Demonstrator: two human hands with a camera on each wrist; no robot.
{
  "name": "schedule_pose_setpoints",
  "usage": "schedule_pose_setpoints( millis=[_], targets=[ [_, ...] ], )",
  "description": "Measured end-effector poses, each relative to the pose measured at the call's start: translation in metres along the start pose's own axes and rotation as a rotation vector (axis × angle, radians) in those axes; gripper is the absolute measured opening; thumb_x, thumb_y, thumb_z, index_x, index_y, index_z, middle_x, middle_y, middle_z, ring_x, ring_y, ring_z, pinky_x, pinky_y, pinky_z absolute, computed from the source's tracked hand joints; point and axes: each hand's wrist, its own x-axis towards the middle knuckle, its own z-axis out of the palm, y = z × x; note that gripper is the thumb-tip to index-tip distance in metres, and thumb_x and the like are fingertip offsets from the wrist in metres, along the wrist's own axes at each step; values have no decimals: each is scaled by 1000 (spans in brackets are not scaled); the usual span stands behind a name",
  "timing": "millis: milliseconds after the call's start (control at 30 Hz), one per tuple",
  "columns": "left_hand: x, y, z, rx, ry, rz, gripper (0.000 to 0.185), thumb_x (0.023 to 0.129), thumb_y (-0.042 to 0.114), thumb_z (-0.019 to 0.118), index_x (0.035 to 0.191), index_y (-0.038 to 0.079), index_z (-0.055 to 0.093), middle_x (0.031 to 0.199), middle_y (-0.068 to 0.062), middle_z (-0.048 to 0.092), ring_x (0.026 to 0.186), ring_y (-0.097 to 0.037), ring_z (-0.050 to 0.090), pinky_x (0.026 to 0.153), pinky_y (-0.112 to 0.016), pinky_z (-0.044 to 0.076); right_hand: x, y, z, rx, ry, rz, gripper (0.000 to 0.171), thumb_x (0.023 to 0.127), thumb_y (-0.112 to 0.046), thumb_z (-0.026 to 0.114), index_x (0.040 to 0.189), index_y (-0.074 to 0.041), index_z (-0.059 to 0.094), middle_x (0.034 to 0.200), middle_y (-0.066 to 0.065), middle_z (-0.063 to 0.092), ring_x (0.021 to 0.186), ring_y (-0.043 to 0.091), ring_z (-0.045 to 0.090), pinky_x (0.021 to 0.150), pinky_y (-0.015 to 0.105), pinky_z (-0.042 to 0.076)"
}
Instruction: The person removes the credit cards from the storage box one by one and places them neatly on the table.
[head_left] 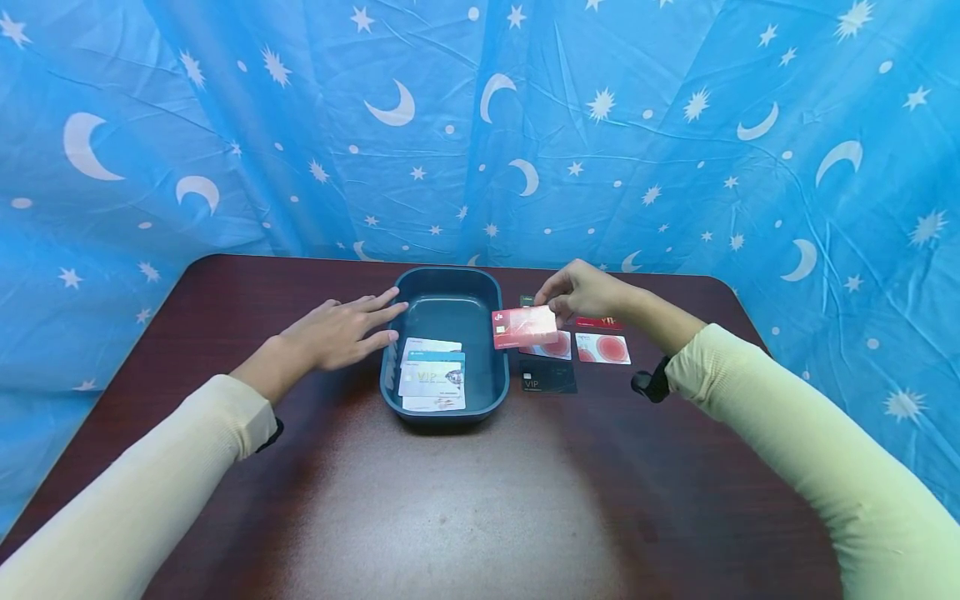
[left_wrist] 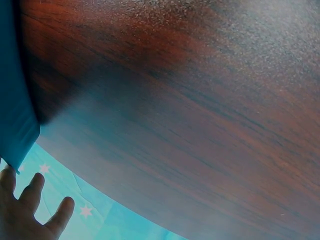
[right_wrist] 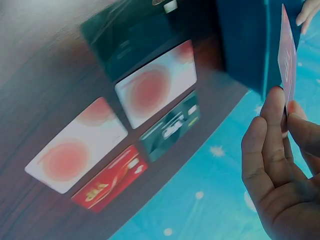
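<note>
Between the thumb and fingers of my right hand (head_left: 581,292) is a pinched red card (head_left: 523,326), raised beside the right rim of a dark blue rectangular bin (head_left: 504,379). The right wrist view shows this card edge-on, gripped at one end. My left hand (head_left: 341,332) has its fingers spread, with the fingertips right at the bin's left rim. In the left wrist view, only part of that hand (left_wrist: 30,210) shows by the bin's wall. Several overlapping cards (head_left: 431,383), white and blue, lie inside the bin toward its near end.
Right of the bin, more cards lie on the dark wood table (head_left: 450,517): a black VIP card (head_left: 551,379), two white ones with red circles, one being the right-hand card (head_left: 603,348), a red VIP card (right_wrist: 111,179) and a dark green card (right_wrist: 171,127). A blue curtain (head_left: 450,150) hangs behind.
</note>
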Motion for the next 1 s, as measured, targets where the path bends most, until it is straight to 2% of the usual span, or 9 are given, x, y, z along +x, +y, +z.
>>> schedule_pose_setpoints(
  millis=[167,300,600,833,1000],
  targets=[
    [0,0,-1,-2,-3,-5,62,104,46,44,157,15,32,164,-14,20,145,-41,30,107,-70,29,-10,14,-7,-12,1,16,25,98,12,49,115,11,67,107,24,69,79,28,71,86,45,58],
    [0,1,-1,2,0,-3,62,104,46,44,157,15,32,164,-14,20,145,-41,30,107,-70,29,-18,24,-11,-12,5,12,24,98,12,49,114,13,66,105,25,69,78,28,72,82,43,59],
    [0,0,-2,7,-1,-5,62,104,46,44,156,15,33,164,-15,21,144,-41,31,107,-70,29,-33,48,-11,-17,24,61,21,96,10,55,113,11,67,90,18,67,75,30,68,78,45,60],
    [-1,0,-2,22,-2,-6,62,104,46,45,156,14,33,164,-15,21,144,-41,31,106,-70,30,-42,71,-7,-25,26,67,20,95,10,56,110,11,68,96,19,68,73,28,68,74,44,61],
    [-1,0,-1,17,-3,-6,62,104,46,45,156,14,33,164,-15,21,144,-42,31,106,-71,29,-48,84,-4,-8,10,106,20,95,8,58,112,11,67,95,17,69,73,29,69,74,42,61]
  ],
)
